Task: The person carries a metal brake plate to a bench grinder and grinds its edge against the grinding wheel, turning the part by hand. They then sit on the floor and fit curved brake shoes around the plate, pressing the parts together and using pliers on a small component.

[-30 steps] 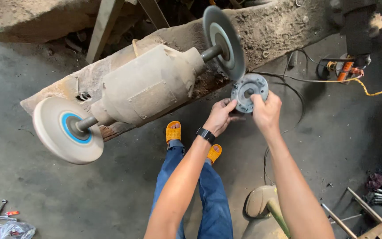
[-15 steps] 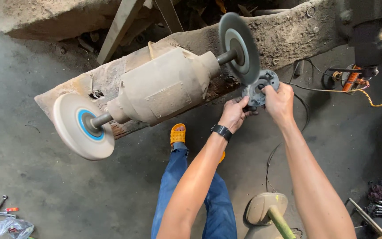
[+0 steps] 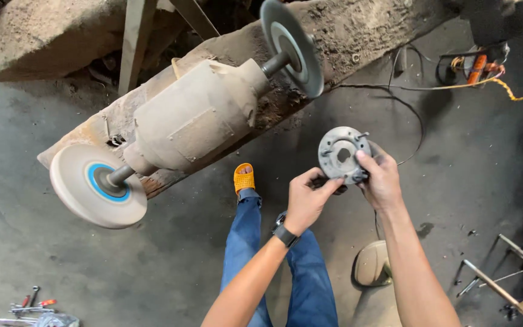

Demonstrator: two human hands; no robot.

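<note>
Both hands closed on a round grey metal flange plate (image 3: 342, 152), held in the air below the grinder's dark right-hand wheel (image 3: 293, 47) and clear of it. Right hand (image 3: 384, 180) clamping the lower right rim, thumb laid on the face beside the centre hole. Left hand (image 3: 305, 201) pinching the lower left edge with fingertips, black watch (image 3: 285, 234) at the wrist. Probably heavy for its size, rigid, not fragile; bare metal likely slick with dust, and studs jutting from the face and rim, so best gripped by the smooth rim between them. Beyond the grip: dusty double-ended bench grinder (image 3: 196, 120) on a rough plank (image 3: 358, 30), pale buffing wheel (image 3: 96, 184) at its left end. Open concrete floor (image 3: 467, 188) to the right, cables (image 3: 416, 91) trailing there. Scattered hand tools (image 3: 28, 303) lower left, metal rods (image 3: 503, 284) lower right.
</note>
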